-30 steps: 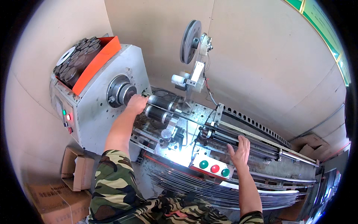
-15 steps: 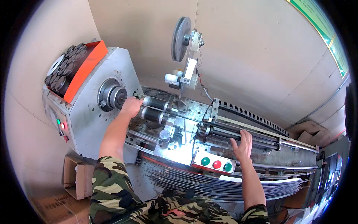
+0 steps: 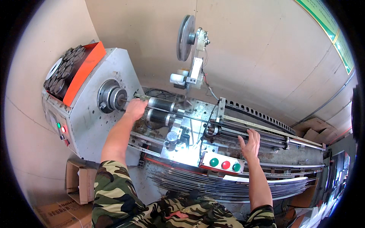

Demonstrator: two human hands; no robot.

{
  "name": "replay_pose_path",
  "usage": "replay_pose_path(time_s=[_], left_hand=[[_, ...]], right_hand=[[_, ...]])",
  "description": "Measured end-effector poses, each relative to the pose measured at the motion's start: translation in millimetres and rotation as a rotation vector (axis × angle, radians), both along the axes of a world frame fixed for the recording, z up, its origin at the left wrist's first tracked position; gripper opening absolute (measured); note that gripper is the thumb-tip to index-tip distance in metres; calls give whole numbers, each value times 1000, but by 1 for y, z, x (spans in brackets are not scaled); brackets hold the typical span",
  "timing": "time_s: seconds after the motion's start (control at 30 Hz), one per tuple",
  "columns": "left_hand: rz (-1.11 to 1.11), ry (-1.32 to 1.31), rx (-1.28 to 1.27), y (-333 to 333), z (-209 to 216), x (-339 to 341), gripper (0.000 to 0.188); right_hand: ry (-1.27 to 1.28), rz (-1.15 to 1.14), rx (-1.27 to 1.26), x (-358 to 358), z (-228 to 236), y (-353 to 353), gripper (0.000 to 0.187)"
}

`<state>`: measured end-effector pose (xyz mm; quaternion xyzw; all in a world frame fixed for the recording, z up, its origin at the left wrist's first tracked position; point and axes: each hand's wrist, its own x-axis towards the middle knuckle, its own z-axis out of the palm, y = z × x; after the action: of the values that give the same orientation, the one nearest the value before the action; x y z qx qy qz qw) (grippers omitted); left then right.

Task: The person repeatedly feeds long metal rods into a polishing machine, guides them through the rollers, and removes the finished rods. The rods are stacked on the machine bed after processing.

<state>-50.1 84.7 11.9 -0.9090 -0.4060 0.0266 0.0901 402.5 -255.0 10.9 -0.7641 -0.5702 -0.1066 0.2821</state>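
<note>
A long thin metal rod runs from the round chuck at the left across a machine carriage. Between the chuck and two dark rollers with pale bands, my left hand is closed around the rod. Its fingertips are partly hidden behind the hand. On the right, my right hand is open, thumb and fingers apart, over dark parallel bars. Whether it touches them I cannot tell. Below and left of that hand sits a control box with green and red buttons.
An orange-edged tray of dark round pieces tops the grey headstock. A grooved wheel stands above the carriage. Many thin rods lie in front of the machine. Cardboard boxes sit at lower left.
The carriage with its rollers and button box has shifted slightly right, away from the chuck. My left hand has moved a little right too; my right hand is slightly farther right.
</note>
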Motion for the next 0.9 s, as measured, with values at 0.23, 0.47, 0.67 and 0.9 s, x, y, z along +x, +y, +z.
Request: replay_pose_path(time_s=[0.23, 0.47, 0.67, 0.9], left_hand=[[-35, -47, -31, 8, -7, -11, 34], [-24, -50, -48, 12, -3, -17, 34], [-36, -70, -34, 7, -10, -4, 33], [-31, -81, -67, -15, -18, 52, 41]], right_hand=[[13, -11, 7, -18, 1, 8, 45], [29, -24, 14, -39, -1, 17, 44], [21, -8, 24, -37, -4, 25, 43], [52, 21, 30, 7, -21, 25, 43]])
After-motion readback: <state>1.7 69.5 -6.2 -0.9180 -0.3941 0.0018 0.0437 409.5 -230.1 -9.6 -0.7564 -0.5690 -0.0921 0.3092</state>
